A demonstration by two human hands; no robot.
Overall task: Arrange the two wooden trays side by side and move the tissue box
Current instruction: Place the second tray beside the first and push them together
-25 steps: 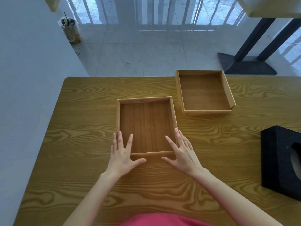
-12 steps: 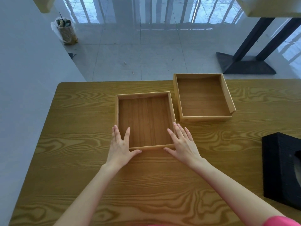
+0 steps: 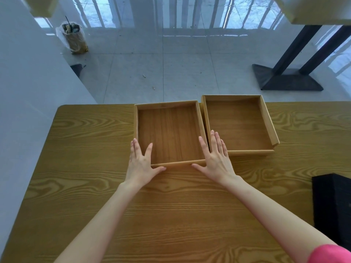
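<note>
Two shallow wooden trays sit at the table's far edge. The left wooden tray (image 3: pixel 171 133) lies next to the right wooden tray (image 3: pixel 239 126), their side walls nearly touching, the left one slightly nearer to me. My left hand (image 3: pixel 141 162) presses flat on the left tray's near-left corner, thumb along the front wall. My right hand (image 3: pixel 216 160) covers its near-right corner, fingers reaching over the gap onto the right tray. The black tissue box (image 3: pixel 332 205) stands at the table's right edge, partly cut off by the frame.
The wood-grain table (image 3: pixel 171 215) ends just behind the trays, with tiled floor beyond. A white wall (image 3: pixel 28 92) runs along the table's left side. A bagged bin (image 3: pixel 75 37) and a black table base (image 3: pixel 284 78) stand on the floor.
Both hands have slid the left tray away from me and to the right, up against the right tray. The right tray and tissue box have stayed in place.
</note>
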